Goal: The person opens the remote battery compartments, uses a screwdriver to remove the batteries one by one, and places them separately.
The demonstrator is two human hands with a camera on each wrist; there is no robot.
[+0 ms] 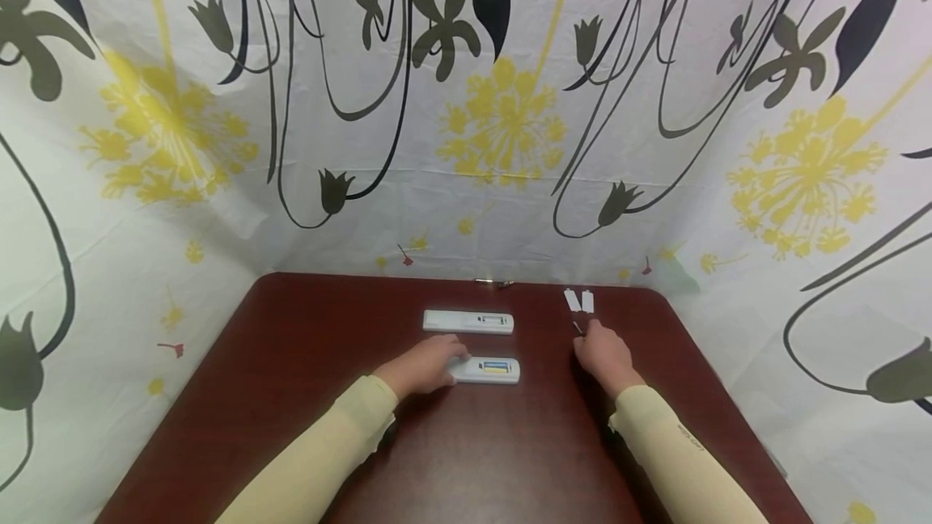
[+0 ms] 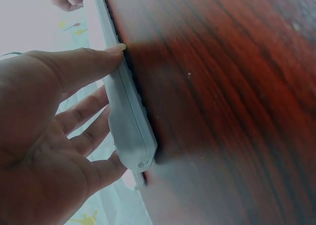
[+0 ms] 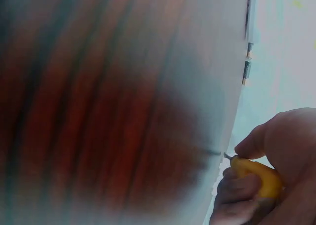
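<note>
A white remote control (image 1: 472, 373) lies face down on the table, its battery compartment uncovered with batteries (image 1: 497, 367) inside. My left hand (image 1: 425, 364) grips its left end, the thumb on the near side and the fingers along the far side. Over to the right, my right hand (image 1: 604, 350) holds a small screwdriver (image 3: 264, 179) by its yellow handle, its thin metal tip pointing away from the palm. Two white battery covers (image 1: 572, 300) lie just beyond that hand. A second white remote control (image 1: 451, 320) rests behind the first, its battery compartment uncovered too.
Small batteries (image 1: 484, 281) lie near the back edge of the dark red wooden table (image 1: 328, 322). A flower-printed white curtain (image 1: 393, 217) hangs behind the table and along both sides.
</note>
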